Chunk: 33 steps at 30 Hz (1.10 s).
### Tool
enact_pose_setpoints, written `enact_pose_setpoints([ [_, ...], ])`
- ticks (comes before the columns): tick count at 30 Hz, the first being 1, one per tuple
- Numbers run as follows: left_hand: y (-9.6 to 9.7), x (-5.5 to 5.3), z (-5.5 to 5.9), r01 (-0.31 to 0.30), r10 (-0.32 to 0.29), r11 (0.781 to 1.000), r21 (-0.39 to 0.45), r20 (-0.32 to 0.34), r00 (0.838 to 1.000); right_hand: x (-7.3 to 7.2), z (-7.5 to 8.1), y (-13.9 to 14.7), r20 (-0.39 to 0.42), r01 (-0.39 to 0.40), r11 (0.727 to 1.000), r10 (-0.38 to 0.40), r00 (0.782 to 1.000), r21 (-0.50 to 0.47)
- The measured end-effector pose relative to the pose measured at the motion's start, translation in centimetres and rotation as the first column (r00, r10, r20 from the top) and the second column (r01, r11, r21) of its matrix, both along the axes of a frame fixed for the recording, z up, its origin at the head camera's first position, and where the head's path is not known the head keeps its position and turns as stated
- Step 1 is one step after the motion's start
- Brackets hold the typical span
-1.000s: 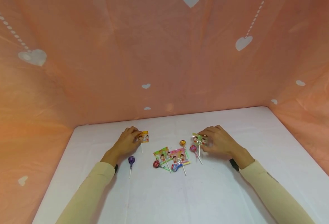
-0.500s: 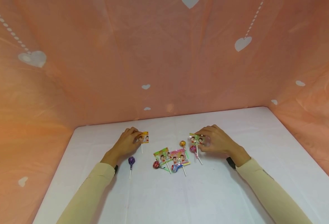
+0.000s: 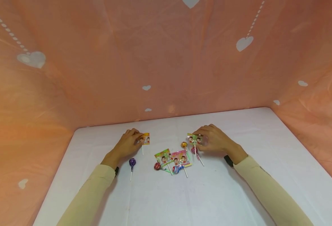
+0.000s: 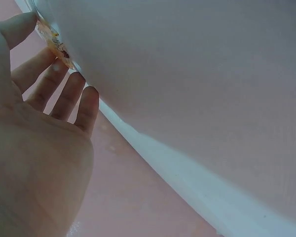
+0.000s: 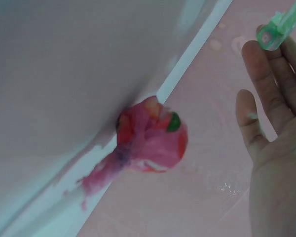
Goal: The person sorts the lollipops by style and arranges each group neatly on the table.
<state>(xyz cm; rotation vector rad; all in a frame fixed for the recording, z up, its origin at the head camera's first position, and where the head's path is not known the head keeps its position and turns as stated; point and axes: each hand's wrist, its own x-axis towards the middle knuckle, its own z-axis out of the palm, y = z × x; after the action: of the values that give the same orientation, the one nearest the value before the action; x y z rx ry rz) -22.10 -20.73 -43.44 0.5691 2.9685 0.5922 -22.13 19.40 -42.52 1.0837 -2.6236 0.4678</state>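
My left hand (image 3: 126, 142) pinches a flat lollipop in an orange packet (image 3: 146, 139) between thumb and fingers, its white stick pointing down; the packet's orange edge (image 4: 54, 42) shows in the left wrist view. On the other side, my right hand (image 3: 215, 139) holds a flat lollipop in a green packet (image 3: 193, 138) by its right side. Part of a green wrapper (image 5: 274, 37) appears at the fingertips in the right wrist view. Just below that packet lies a round pink lollipop (image 3: 194, 150), seen large as a pink wrapped ball (image 5: 153, 138) in the right wrist view.
Between the hands lie another green packet lollipop (image 3: 162, 156), a pink packet lollipop (image 3: 180, 157), and round red (image 3: 157, 166), blue (image 3: 176, 169) and yellow (image 3: 184, 144) lollipops. A purple lollipop (image 3: 132, 162) lies below my left hand. An orange curtain (image 3: 166, 62) surrounds the white table (image 3: 166, 201).
My right hand has moved left with the green packet lollipop, bringing it over the round pink lollipop's head. My left hand and the orange packet lollipop have stayed almost still.
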Motion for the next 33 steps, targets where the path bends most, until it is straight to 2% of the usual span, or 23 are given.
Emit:
enact_pose_setpoints([
  [6, -0.2, 0.2, -0.2, -0.007, 0.007, 1.000, 0.006, -0.009, 1.000, -0.6, 0.1, -0.6, 0.013, -0.005, 1.000, 0.005, 1.000, 0.023],
  [14, 0.0, 0.5, -0.1, -0.008, 0.009, 1.000, 0.011, -0.025, 1.000, -0.7, 0.3, -1.3, 0.062, -0.004, 1.000, 0.004, 0.998, -0.005],
  [19, -0.1, 0.3, -0.1, -0.004, 0.005, 1.000, 0.007, -0.037, 0.999, -1.0, 0.1, -2.0, 0.055, 0.001, 0.999, 0.002, 0.998, -0.040],
  [29, -0.5, 0.3, -0.5, -0.013, 0.012, 1.000, -0.026, -0.044, 0.999, -1.9, -0.1, -3.8, 0.075, -0.033, 0.999, 0.033, 0.997, -0.001],
  [33, -0.5, 0.1, -0.6, -0.011, 0.010, 1.000, -0.025, -0.055, 0.998, -2.5, -0.3, -4.0, 0.076, -0.028, 0.999, 0.030, 0.997, -0.025],
])
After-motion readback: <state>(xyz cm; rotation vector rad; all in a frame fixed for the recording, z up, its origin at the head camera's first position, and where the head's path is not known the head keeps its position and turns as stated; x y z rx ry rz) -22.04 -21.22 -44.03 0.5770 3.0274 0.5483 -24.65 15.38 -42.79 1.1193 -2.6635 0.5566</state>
